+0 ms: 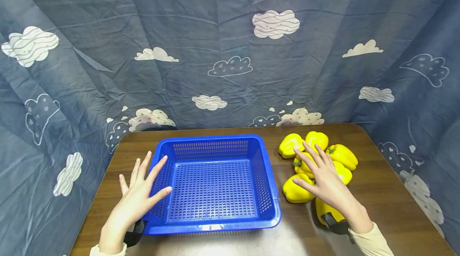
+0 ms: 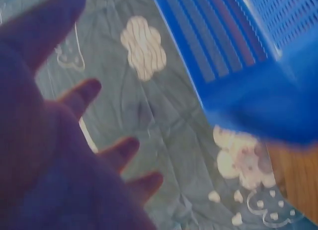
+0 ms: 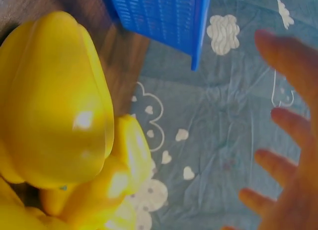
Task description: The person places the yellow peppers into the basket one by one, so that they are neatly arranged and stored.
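A blue plastic basket (image 1: 212,225) with perforated walls and floor sits on the wooden table, nothing inside it. Over its left edge hovers my left hand (image 1: 138,194), fingers spread and holding nothing. To the basket's right lies a group of several yellow bell peppers (image 1: 297,189). My right hand (image 1: 328,180) is above them with fingers spread, hiding parts of some. In the right wrist view one large bell pepper (image 3: 54,101) fills the left side, apart from the fingers. The left wrist view has the basket's corner (image 2: 248,101) beside the outstretched fingers.
The brown wooden table (image 1: 391,208) has rounded back corners. Behind and around it hangs a blue-grey curtain (image 1: 230,36) printed with clouds. Each wrist wears a black strap-like device (image 1: 134,234).
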The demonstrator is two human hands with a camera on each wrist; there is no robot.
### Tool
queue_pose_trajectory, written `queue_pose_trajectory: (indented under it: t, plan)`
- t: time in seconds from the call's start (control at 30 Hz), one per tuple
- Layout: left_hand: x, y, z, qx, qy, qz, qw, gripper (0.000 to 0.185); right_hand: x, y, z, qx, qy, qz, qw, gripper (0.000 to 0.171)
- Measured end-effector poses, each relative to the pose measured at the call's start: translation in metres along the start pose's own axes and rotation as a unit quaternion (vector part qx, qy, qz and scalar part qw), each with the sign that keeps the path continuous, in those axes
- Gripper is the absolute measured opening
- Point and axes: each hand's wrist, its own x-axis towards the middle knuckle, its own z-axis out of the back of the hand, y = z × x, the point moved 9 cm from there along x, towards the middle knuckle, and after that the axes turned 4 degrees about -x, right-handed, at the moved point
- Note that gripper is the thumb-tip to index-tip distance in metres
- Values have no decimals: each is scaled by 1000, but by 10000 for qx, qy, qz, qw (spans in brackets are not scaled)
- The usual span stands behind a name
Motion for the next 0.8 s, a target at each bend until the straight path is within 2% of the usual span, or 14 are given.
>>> queue_pose_trajectory:
  t: [0.3,0.53,0.63,0.8]
  plan:
    - [-4,25,11,-832,335,-247,9957,79,-10,-8,1,878,264,94,9957,88]
    - [-2,43,8,-1467,476,-175,9879,82,-23,-14,2,1492,327,-107,9882,96]
    - [0,49,6,-1912,562,-173,9798,83,-32,-18,4,1713,298,-97,9847,100]
    - [3,58,-1,-2754,806,-79,9579,83,-48,-28,3,2157,410,-422,9747,102]
